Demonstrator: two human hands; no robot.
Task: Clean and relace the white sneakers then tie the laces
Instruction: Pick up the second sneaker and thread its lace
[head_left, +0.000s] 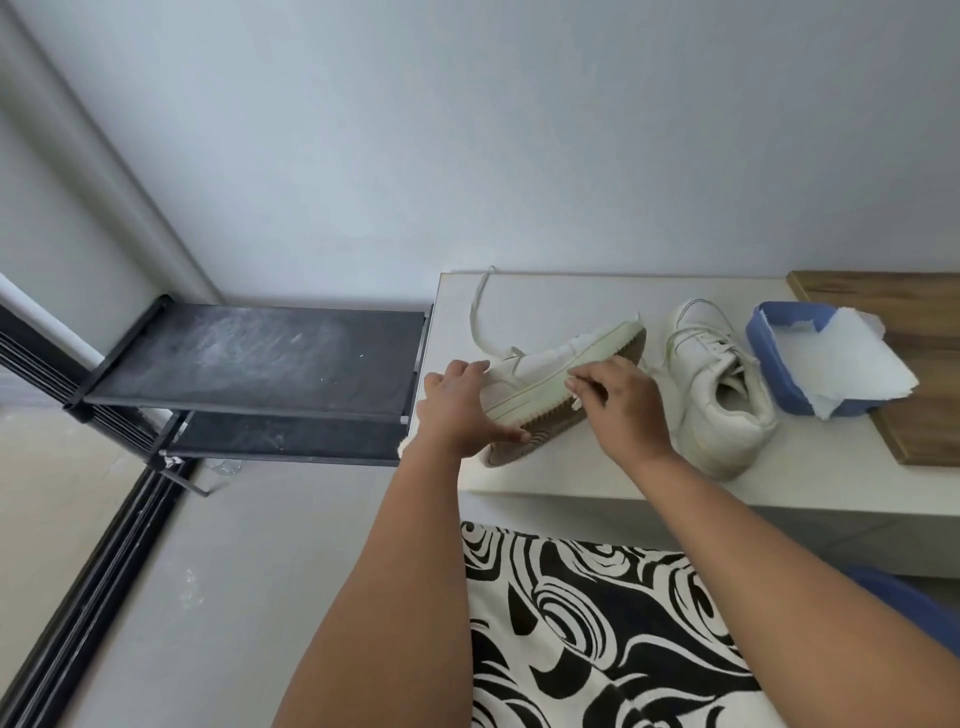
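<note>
Left hand (457, 410) grips tilted sneaker (550, 384); right hand (618, 400) pinches white wipe (576, 401) against sole

I see a white table (597, 470) set against the wall. Directly on it sits an upright white sneaker (719, 384), with a blue tray (769, 364) holding white paper (857, 364) just beside it, and a wooden board (919, 421) at the right end. A second sneaker (545, 371) is tipped on its side, heel at the table's front edge, its loose lace (480, 312) trailing over the tabletop

Soft daylight; wide-angle edge warp
</note>
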